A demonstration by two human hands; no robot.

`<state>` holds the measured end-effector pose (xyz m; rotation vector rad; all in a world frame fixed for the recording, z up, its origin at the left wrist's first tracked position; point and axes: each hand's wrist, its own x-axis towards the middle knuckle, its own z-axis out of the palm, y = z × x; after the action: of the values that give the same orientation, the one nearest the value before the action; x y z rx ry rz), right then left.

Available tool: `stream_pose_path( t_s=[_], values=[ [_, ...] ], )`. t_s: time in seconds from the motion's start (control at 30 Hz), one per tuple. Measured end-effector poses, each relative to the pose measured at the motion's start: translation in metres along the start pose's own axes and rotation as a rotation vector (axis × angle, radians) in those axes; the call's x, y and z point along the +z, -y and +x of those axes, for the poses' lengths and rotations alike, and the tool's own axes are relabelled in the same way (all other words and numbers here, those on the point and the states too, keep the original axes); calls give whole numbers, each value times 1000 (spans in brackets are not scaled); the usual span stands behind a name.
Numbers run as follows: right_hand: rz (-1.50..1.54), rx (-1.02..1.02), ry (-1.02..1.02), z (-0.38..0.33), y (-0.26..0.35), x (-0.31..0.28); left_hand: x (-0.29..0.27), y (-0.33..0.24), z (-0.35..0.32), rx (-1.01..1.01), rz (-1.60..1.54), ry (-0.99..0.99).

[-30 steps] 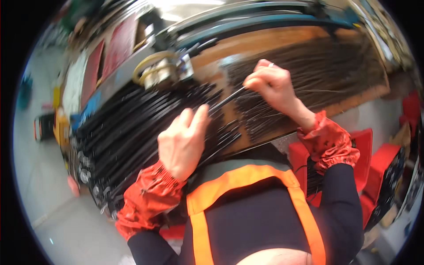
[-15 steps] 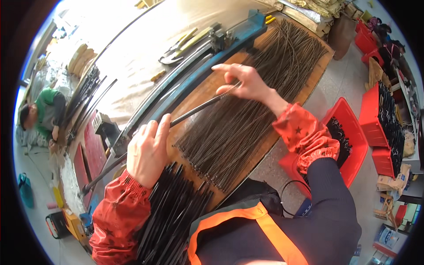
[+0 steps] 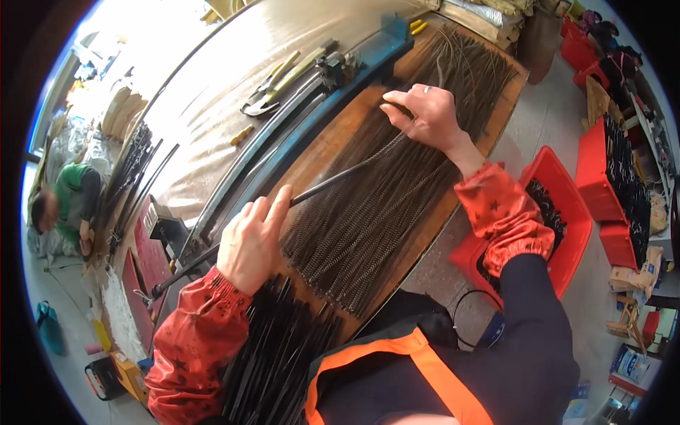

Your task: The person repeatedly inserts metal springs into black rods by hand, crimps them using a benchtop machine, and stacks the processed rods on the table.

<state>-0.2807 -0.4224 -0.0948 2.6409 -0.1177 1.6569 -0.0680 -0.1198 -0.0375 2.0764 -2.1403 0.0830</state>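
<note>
My left hand (image 3: 249, 244) is closed around a long black tube (image 3: 329, 183), which slants up to the right across the table. A thin coiled spring (image 3: 388, 149) runs from the tube's upper end to my right hand (image 3: 427, 119). That hand is closed on the spring, with its thumb and forefinger pointing left. The tube's lower end, with a dark knob (image 3: 157, 291), sticks out past my left wrist. Under my hands lies a thick layer of long coiled springs (image 3: 368, 234) on the wooden table (image 3: 312, 164). A bundle of black tubes (image 3: 280, 347) lies beside my left forearm.
A long blue metal rail (image 3: 304, 127) runs along the table behind my hands. Pliers-like cutters (image 3: 265, 99) lie beyond it. Red bins (image 3: 577, 227) with black parts stand on the floor at right. A person in green (image 3: 74, 191) is at the far left.
My right hand has moved up and to the right with the spring. My left hand and the tube have shifted slightly to the right.
</note>
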Motion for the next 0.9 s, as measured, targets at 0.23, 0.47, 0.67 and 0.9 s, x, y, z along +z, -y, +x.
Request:
stream_pose_path(
  t_s=[0.23, 0.47, 0.67, 0.9],
  values=[
    [40, 385, 93, -23, -27, 15, -3, 2, -10, 27, -13, -45],
    [-162, 119, -69, -16, -21, -3, -7, 2, -14, -18, 13, 27],
    [66, 208, 59, -19, 14, 38, -5, 4, -25, -51, 4, -2],
    [352, 462, 247, -8, 80, 60, -16, 30, -53, -135, 63, -25]
  ],
)
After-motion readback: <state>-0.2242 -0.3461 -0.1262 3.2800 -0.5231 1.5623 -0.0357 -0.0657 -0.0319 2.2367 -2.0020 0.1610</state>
